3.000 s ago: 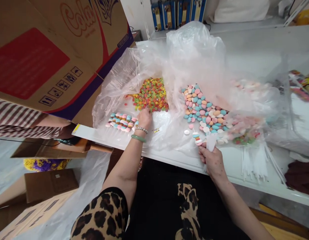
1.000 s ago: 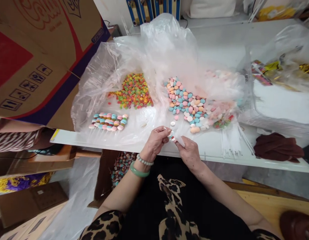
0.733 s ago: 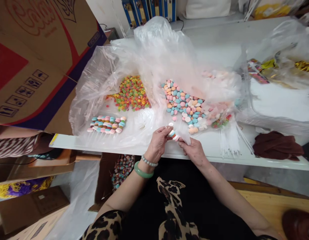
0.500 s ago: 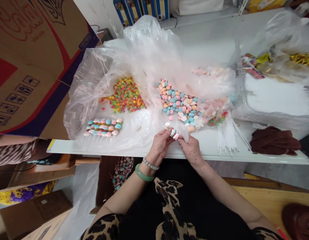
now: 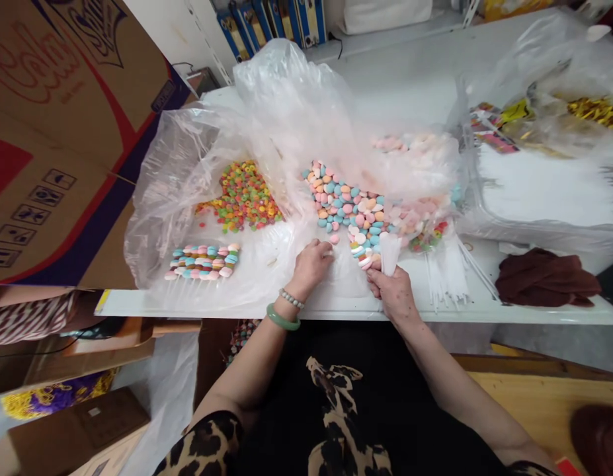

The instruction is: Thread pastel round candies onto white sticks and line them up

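My right hand (image 5: 396, 291) grips a candy skewer (image 5: 362, 254), threaded with pastel and darker sweets, tilted up to the left. A white strip-like piece (image 5: 391, 252), its kind unclear, rises from the same hand. My left hand (image 5: 312, 268) has its fingers curled together on the plastic sheet, beside a loose pink candy (image 5: 334, 238); whatever lies between its fingertips is hidden. Just beyond both hands spreads a pile of pink, blue, orange and white candies (image 5: 346, 201). Several finished-looking candy skewers (image 5: 203, 262) lie side by side at the left.
Small ring-shaped gummies (image 5: 246, 195) are heaped on the crumpled plastic (image 5: 162, 178). White sticks (image 5: 448, 271) lie to the right near a brown cloth (image 5: 547, 277). A large cardboard box (image 5: 63, 152) borders the left side; a plastic-wrapped white stack (image 5: 544, 188) stands right.
My hands have parted. The left let go of the skewer and moved left to the sheet, where a loose white candy is now out of sight; the right carried the skewer rightward.
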The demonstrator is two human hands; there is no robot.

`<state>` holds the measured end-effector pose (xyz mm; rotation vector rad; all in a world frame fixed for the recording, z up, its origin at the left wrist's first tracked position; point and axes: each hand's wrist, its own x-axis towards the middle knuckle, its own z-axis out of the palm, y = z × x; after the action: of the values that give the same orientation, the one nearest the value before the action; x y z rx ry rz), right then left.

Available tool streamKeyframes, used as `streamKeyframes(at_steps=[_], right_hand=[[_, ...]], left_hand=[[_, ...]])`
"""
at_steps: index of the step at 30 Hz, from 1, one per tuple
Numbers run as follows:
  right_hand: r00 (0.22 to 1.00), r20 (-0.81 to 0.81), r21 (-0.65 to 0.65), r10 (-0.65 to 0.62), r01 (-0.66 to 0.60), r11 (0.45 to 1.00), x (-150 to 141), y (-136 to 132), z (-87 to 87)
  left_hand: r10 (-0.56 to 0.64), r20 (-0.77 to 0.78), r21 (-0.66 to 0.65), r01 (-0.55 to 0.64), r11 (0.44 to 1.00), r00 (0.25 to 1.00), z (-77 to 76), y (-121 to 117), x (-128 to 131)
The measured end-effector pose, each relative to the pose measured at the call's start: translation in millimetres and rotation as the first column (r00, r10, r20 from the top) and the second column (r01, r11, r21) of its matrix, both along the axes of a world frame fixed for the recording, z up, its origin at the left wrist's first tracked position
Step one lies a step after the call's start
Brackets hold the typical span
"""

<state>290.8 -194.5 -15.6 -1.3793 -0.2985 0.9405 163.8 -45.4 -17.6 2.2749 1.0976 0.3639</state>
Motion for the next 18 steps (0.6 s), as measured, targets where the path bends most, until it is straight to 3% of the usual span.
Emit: streamKeyframes(at_steps=[3, 6, 8, 10, 12, 15, 18], right_hand=[[0.999, -0.032, -0.016, -0.022, 0.022, 1.000, 1, 0, -2.9], [0.998, -0.049, -0.017, -0.026, 0.025, 1.000, 2, 2, -3.8], [0.999, -0.048, -0.010, -0.013, 0.012, 1.000, 3, 3, -3.4], [0.999, -0.046, -0.015, -0.005, 0.005, 1.000, 3, 3, -3.2], [0.999, -0.046, -0.020, -0.005, 0.004, 1.000, 4, 3, -3.2], [0.997, -0.070, -0.009, 0.013, -0.013, 1.000, 4, 3, -1.7], [0.983, -0.165, 0.016, 0.078, -0.076, 0.997, -1, 8, 4.1]], left_hand=[[0.123, 0.121, -0.100, -0.111, 0.989, 0.985, -1.4, 5, -2], [0.280, 0.254, -0.364, -0.176, 0.915, 0.926, 0.7, 12, -4], [0.309, 0.247, -0.445, -0.176, 0.878, 0.918, 2.2, 15, -5], [0.233, 0.209, -0.375, -0.143, 0.916, 0.950, 3.1, 14, -5], [0.061, 0.148, -0.215, -0.028, 0.976, 0.987, 3.3, 8, -6], [-0.188, 0.046, -0.020, 0.189, 0.982, 0.981, 1.7, -4, -10], [-0.188, 0.036, 0.027, 0.187, 0.982, 0.982, -1.6, -13, -12]])
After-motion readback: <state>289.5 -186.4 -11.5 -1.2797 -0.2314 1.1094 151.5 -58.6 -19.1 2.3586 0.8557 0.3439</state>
